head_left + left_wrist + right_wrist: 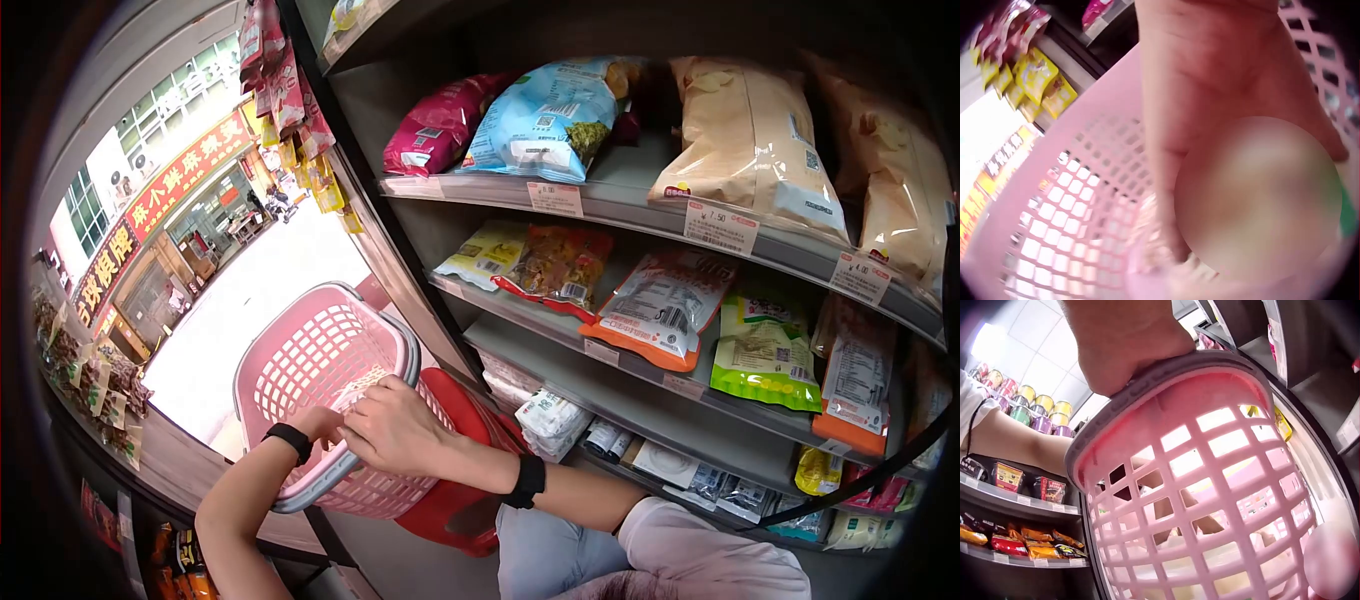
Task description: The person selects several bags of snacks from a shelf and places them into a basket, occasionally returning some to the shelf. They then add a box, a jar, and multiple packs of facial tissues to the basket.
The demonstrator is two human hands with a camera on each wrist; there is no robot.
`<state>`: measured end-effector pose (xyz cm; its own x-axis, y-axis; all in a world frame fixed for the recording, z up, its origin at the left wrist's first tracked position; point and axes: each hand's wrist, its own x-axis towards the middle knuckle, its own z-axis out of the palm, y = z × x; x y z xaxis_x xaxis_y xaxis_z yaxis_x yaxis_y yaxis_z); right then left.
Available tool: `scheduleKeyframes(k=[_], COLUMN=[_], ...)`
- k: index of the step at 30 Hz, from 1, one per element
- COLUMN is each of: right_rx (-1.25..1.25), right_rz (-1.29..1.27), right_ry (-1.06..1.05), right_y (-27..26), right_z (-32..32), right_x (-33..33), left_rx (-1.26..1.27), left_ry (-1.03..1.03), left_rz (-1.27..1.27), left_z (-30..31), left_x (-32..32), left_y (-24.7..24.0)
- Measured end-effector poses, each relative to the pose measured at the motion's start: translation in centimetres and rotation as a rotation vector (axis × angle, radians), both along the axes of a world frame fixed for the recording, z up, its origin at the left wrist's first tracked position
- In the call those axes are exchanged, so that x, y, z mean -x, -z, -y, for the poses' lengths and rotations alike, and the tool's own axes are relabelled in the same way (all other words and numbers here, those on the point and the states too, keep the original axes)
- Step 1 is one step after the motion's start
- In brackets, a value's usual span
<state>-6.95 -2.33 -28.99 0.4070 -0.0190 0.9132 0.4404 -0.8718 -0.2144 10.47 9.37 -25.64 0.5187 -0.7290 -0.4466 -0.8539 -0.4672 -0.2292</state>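
A pink plastic basket (pixel 300 330) with a grey handle rim (pixel 1166 369) stands on a red stool (pixel 440 385). My left hand (pixel 322 425) reaches down inside the basket; in the left wrist view its palm side (pixel 1216 81) fills the middle, its lower part covered by a blurred disc. Over the near rim lies my right hand (pixel 395 425), its heel (pixel 1129 356) against the grey rim and its fingers extending inward beside the left hand. Pale pink contents (pixel 1150 231) show low in the basket. Fingers (pixel 1163 519) appear through the basket's holes; what they hold is hidden.
Shelves on the right carry bagged snacks (pixel 545 115), price tags (pixel 720 227) and white tissue packs (pixel 550 420). Small packets (pixel 290 100) hang beside the doorway, which gives onto a bright street (pixel 215 340). Cup tubs (pixel 1022 415) fill a shelf behind the right arm.
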Motion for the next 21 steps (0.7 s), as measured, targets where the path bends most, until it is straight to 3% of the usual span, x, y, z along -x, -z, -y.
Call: scheduleKeyframes(k=[4,21], right_rx=[-0.005,-0.036], right_rz=[0.032,0.058], right_ry=[0.010,0.036], right_y=[0.0,0.0], right_z=[-0.3,-0.9], right_x=[-0.4,-0.9], left_rx=[0.046,0.062], left_ry=[-0.029,-0.051], left_rz=[-0.009,-0.027], left_z=[-1.1,0.1], left_x=[-2.2,-3.2], left_y=[2.3,2.3])
